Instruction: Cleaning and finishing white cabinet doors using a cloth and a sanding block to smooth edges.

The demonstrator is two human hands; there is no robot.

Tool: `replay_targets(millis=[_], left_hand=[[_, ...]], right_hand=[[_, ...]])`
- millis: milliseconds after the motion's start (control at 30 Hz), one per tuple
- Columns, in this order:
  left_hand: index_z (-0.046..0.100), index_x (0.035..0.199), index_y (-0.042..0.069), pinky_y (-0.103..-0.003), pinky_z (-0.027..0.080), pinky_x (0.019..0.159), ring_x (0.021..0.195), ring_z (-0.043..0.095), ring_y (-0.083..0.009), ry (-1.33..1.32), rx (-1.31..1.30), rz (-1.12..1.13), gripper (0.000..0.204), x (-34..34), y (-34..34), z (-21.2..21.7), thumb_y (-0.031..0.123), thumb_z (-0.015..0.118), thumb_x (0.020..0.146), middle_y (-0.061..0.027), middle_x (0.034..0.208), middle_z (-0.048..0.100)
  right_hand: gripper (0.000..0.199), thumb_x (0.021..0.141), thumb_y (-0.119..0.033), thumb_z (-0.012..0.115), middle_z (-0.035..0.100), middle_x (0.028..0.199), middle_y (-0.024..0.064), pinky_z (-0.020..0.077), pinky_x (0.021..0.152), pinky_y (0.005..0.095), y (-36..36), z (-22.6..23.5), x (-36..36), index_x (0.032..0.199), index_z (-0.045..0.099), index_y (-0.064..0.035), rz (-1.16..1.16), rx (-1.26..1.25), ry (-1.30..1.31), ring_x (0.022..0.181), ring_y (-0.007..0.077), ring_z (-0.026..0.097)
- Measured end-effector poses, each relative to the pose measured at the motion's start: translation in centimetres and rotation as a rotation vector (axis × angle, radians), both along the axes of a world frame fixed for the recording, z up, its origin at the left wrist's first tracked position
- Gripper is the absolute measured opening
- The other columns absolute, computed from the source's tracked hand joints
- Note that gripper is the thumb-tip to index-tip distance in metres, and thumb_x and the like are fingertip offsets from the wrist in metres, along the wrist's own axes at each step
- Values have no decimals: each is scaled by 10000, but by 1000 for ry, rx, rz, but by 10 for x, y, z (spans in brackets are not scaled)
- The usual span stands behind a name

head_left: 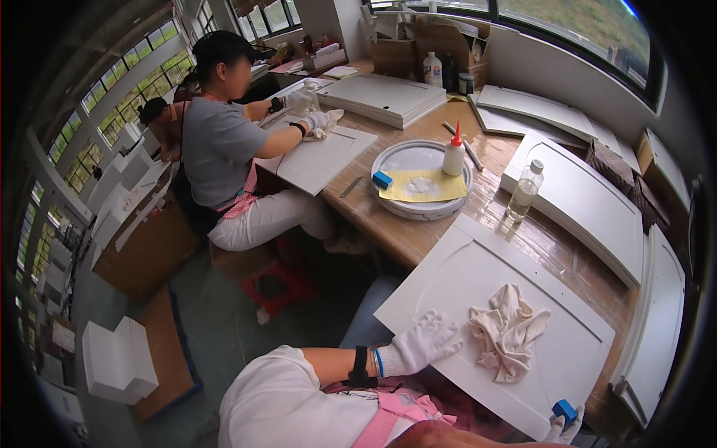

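Observation:
My left hand (423,345), in a white glove, lies with its fingers spread at the left edge of a white panel (448,280) with a raised border. Nothing is in it. At the panel's near right corner my right hand (565,431), also gloved, is closed on a small blue block (565,410); part of that hand is cut off by the lower rim. A crumpled cream cloth (509,336) rests on the panel, to the right of my left hand and apart from it.
Beyond the panel stand a clear bottle (526,191) and a round tub (424,210) bearing yellow sandpaper (403,188), a second blue block (382,180) and a red-tipped glue bottle (454,157). White panels (579,201) are stacked at right. A co-worker (224,134) wipes another panel at left.

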State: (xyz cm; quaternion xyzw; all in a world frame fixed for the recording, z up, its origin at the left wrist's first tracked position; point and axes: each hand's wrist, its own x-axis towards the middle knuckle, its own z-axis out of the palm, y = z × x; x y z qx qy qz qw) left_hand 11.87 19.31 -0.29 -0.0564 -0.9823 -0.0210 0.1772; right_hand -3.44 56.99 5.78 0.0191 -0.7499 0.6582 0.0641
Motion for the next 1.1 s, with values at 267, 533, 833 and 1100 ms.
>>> replay_targets(millis=[267, 533, 833, 1100], left_hand=[[464, 1446, 181, -598, 299, 1132, 1295, 486, -451, -42, 9, 18, 548, 1, 3, -1, 217, 446, 899, -220, 1476, 436], [442, 1460, 188, -603, 289, 1137, 1307, 474, -453, -53, 13, 42, 557, 2, 1, 2, 219, 446, 903, -216, 1487, 424], [411, 1478, 186, -599, 289, 1139, 1303, 476, -462, -101, -15, 69, 556, 3, 7, -4, 228, 424, 924, -221, 1492, 418], [397, 1490, 192, -596, 249, 1158, 1352, 419, -463, -200, 7, 70, 559, 3, 10, 1, 245, 407, 933, -218, 1516, 383]], right_hand=[[603, 944, -62, 559, 540, 1293, 198, 522, 874, 344, 22, -22, -14, 1505, 337, -74, 22, 150, -130, 1026, 259, 617], [582, 975, -56, 461, 535, 1255, 176, 534, 823, 286, 29, -50, -22, 1529, 287, -98, 69, 135, -110, 909, 189, 618], [520, 960, -85, 498, 609, 1133, 182, 548, 764, 310, -11, -25, -19, 1451, 344, -9, 138, 79, -102, 876, 221, 629], [453, 928, 19, 474, 613, 1124, 230, 558, 809, 347, -52, 37, 14, 1364, 391, 110, 291, -80, -161, 938, 291, 658]])
